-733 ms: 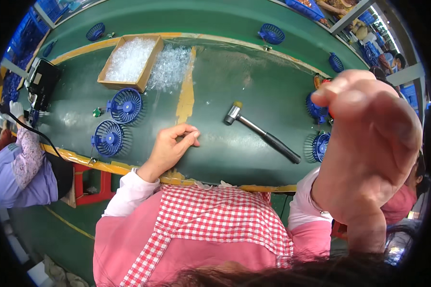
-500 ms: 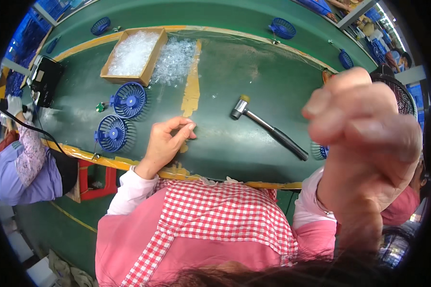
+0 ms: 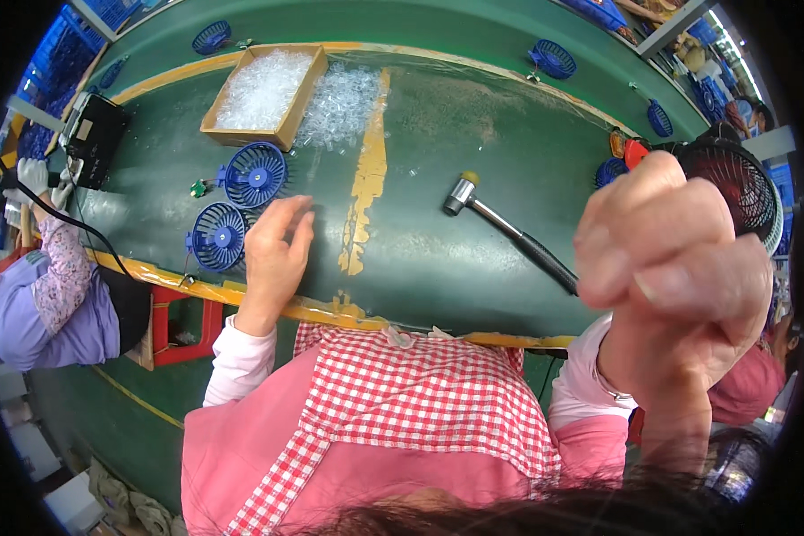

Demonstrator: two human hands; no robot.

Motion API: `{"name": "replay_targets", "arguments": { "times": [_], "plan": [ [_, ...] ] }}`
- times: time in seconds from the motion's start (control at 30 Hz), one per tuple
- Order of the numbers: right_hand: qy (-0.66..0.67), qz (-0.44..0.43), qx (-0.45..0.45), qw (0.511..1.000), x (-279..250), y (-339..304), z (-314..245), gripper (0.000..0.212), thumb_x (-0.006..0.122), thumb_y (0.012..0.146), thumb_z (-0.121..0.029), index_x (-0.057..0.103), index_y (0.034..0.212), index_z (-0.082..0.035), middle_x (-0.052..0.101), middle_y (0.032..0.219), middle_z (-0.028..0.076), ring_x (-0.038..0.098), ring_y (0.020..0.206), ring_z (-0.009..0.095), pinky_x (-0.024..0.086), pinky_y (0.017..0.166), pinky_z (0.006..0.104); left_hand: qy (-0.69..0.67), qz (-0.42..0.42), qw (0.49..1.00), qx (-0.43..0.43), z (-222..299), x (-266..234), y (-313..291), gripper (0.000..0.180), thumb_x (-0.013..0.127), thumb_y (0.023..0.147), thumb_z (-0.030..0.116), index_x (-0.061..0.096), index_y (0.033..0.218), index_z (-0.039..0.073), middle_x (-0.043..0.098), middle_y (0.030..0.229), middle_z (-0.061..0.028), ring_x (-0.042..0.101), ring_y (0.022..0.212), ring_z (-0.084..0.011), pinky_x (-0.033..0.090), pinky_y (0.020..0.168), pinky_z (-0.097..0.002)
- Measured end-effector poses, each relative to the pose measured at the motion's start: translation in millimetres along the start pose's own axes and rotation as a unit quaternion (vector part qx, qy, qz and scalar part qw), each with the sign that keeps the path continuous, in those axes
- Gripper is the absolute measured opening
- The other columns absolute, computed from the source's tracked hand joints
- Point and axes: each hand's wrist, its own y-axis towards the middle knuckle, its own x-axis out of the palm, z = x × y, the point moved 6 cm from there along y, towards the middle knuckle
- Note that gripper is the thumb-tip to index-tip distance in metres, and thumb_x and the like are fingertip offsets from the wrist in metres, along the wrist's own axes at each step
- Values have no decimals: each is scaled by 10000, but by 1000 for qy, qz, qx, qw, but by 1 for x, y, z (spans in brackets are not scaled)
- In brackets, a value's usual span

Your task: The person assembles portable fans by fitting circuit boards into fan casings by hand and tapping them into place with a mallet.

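- The left hand (image 3: 275,255) is laid flat on the green table (image 3: 473,143), palm down, fingers stretched out and close together; nothing is gripped by it.
- Two blue fan grilles are seen just beside that hand: the nearer grille (image 3: 217,236) lies by the thumb side, almost touching it, and the farther grille (image 3: 254,175) lies just beyond the fingertips.
- The right hand (image 3: 674,286) is raised close to the camera, its fingers curled into a loose fist; whether anything is pinched inside cannot be told.
- A black round fan guard (image 3: 732,183) is seen right behind the raised fist.
- A hammer (image 3: 507,230) with a black handle is lying on the table between the two hands, touched by neither.
- A cardboard box (image 3: 263,89) of clear plastic pieces is set at the far edge, with a loose pile of clear pieces (image 3: 341,103) beside it.
- Another person's purple sleeve (image 3: 49,299) is seen at the left.
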Motion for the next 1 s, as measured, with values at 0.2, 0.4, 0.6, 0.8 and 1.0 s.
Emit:
{"name": "replay_targets", "arguments": {
  "times": [0.2,0.4,0.6,0.8,1.0],
  "plan": [
    [-6,-8,-3,1000,7,-5,-14,392,634,838,-480,573,987,-123,583,827,33,508,717,164,424,616,274,39,30,997,64,16,-7,4,189,611,793,-37,621,981,-15,636,963,-149,624,823,-292,499,720,-339],
    [-6,-35,-8,999,15,-7,-30,287,635,870,-383,574,942,-112,590,821,40,521,722,161,436,635,267,229,107,958,138,17,-33,15,223,640,788,40,622,1008,11,607,1096,-125,542,997,-316,440,863,-391],
    [0,-98,-32,995,28,0,-45,261,624,893,-317,578,923,-62,600,852,73,537,709,165,447,613,253,283,55,954,77,-9,-44,1,324,672,772,98,607,1083,37,567,1187,-121,499,1085,-321,403,921,-415],
    [-19,-105,-51,993,36,-2,-73,305,617,896,-338,575,960,-43,610,886,82,557,701,169,448,600,255,273,44,957,82,-13,-42,4,350,669,771,106,601,1108,44,560,1207,-122,488,1111,-322,394,935,-421],
    [-4,-174,-85,981,35,-8,-80,303,596,909,-367,584,974,-71,643,854,61,570,738,165,449,658,294,319,58,940,110,-29,-43,6,225,676,745,87,664,967,56,590,1147,-98,492,1107,-304,394,930,-426]
  ]
}}
